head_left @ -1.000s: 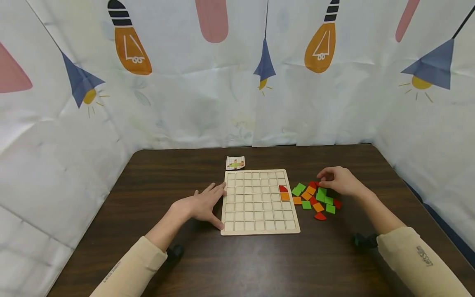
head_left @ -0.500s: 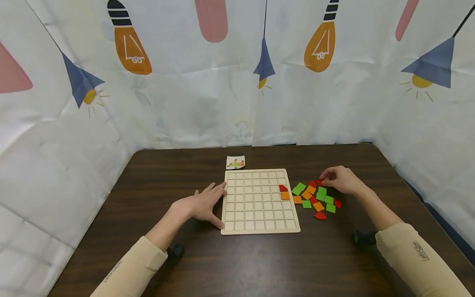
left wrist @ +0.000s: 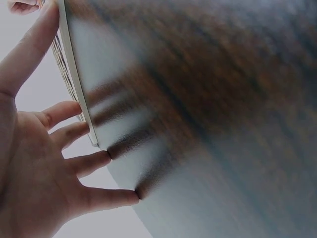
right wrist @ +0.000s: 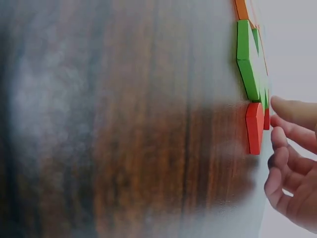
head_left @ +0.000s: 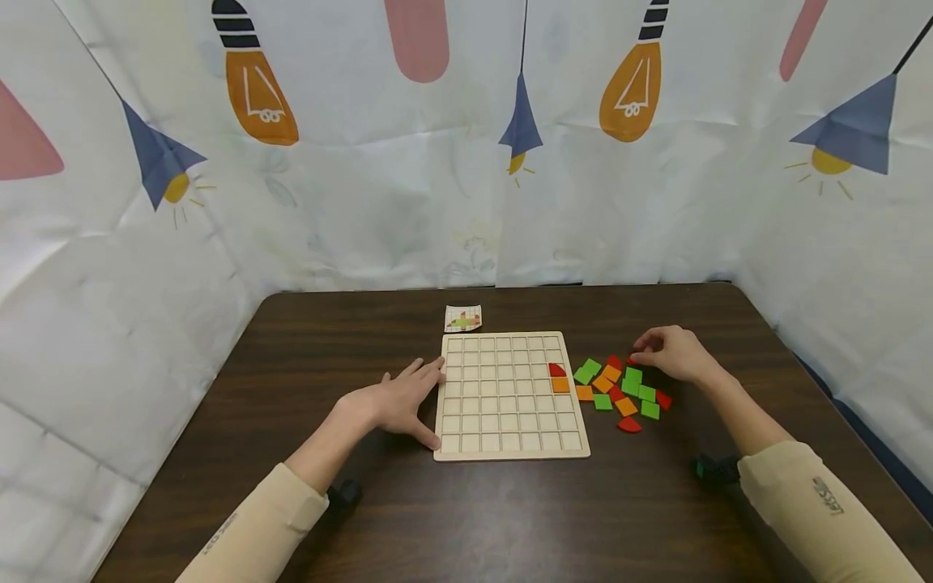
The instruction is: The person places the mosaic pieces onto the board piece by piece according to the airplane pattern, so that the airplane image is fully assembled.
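Note:
My left hand (head_left: 397, 402) lies at the left edge of a pale wooden grid board (head_left: 503, 445), with its fingers spread. Its thumb and fingertips touch the board's rim in the left wrist view. Two tiles sit in cells near the board's right side: a red quarter-circle tile (head_left: 557, 370) and an orange square tile (head_left: 560, 385). At the back of a loose tile pile, my right hand (head_left: 674, 353) pinches a red tile (head_left: 631, 360) between thumb and finger; most of that tile is hidden. Green square tiles (head_left: 632, 378) lie just in front of those fingertips.
Beyond the board lies a small picture card (head_left: 462, 318) with a coloured pattern on a grid. Several red, orange and green tiles spread right of the board, a red one (head_left: 629, 425) nearest the front. A printed curtain (head_left: 408, 202) stands behind the dark table (head_left: 503, 518).
My right hand has shifted slightly right, and the red tile at its fingertips has moved with it, away from the neighbouring red one. The left hand and board stay put.

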Demonstrator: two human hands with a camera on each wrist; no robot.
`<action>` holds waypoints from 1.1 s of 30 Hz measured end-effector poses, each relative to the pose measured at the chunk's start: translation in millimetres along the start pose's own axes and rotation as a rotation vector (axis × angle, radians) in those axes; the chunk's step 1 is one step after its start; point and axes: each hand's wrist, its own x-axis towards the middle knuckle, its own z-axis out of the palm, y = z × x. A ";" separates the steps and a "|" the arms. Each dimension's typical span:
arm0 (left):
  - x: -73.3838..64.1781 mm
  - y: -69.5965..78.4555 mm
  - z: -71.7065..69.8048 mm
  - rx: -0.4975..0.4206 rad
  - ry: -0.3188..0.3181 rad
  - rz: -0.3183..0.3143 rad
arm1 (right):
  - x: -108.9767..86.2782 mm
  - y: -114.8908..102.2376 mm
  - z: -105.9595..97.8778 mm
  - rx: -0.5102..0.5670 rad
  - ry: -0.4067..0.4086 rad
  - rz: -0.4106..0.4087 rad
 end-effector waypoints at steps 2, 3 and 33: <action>0.2 0.0 0.0 0.003 0.000 0.003 | -0.4 0.2 -0.1 -0.004 -0.006 0.002; 0.3 0.0 0.1 0.005 0.000 0.003 | -0.5 0.4 -0.2 -0.006 -0.008 -0.001; -1.2 1.1 -1.6 0.001 -0.007 0.007 | 4.6 -0.5 -4.2 -0.052 -0.105 -0.084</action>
